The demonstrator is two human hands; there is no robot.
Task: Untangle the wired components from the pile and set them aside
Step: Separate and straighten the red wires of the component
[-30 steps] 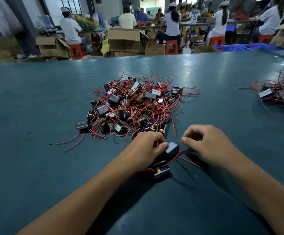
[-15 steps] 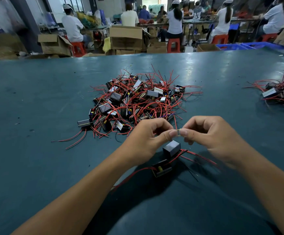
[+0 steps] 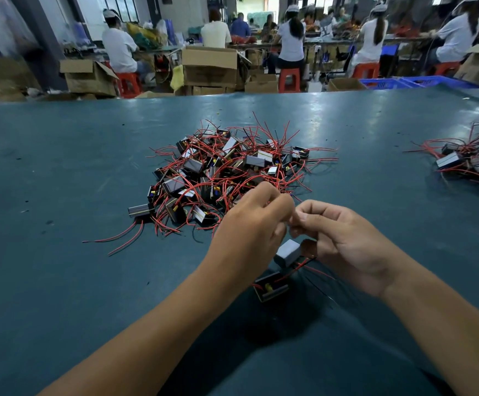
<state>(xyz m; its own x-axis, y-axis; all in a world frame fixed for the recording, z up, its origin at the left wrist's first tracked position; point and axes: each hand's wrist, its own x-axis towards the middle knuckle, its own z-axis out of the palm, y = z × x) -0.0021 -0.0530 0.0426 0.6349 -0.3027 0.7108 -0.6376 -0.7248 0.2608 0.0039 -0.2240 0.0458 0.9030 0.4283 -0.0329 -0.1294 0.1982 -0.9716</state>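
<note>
Looking forward and down from the head, wide-angle, only one view. Sitting very near to the left hand (image 3: 249, 224) and right hand (image 3: 344, 247), meeting low in the centre. Facing across the green table (image 3: 61, 281), the pile (image 3: 226, 172) lying beyond the hands, seated workers (image 3: 291, 41) far behind.

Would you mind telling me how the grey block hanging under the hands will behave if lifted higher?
The grey block probably dangles and swings, since only thin red wires lead from it. It looks light. It may drag the open-sided component, whose wires seem entangled.
</note>
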